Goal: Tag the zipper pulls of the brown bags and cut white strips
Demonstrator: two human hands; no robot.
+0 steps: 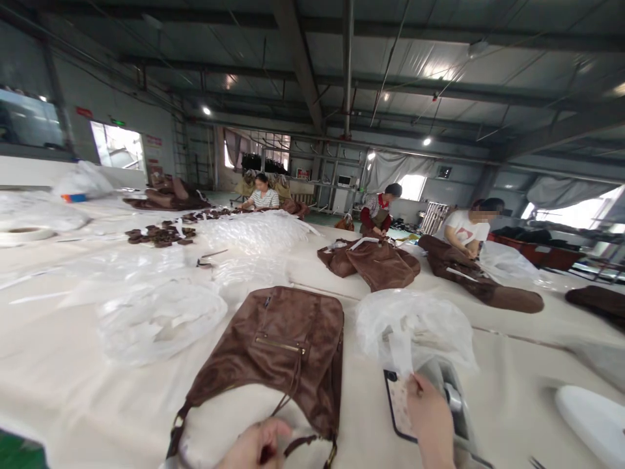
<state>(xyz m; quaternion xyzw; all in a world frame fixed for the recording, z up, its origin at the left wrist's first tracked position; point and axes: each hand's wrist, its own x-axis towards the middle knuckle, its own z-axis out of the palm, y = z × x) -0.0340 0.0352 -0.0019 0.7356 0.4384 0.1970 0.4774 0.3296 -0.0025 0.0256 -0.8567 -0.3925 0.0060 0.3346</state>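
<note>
A brown suede-look handbag (293, 326) lies flat in front of me, with a zipped pocket, a hanging cord and its strap toward me. My left hand (258, 446) is over the gap between bag and strap, beside the strap's right part. Its fingers are curled; the frame's edge cuts it off, and whatever they hold is hidden. To the right, my right hand (430, 417) pinches the lower end of a white strip (402, 352) next to a clear plastic bag (420, 319). Under that hand are a phone-like flat item (395, 410) with a dark edge and a grey tray (461, 423).
Crumpled clear plastic (161, 319) lies left of the handbag. Farther back are a heap of white plastic (263, 231), small brown pieces (161, 233) and more brown bags (375, 260). Three people work across the table. A white rounded object (593, 417) sits at right.
</note>
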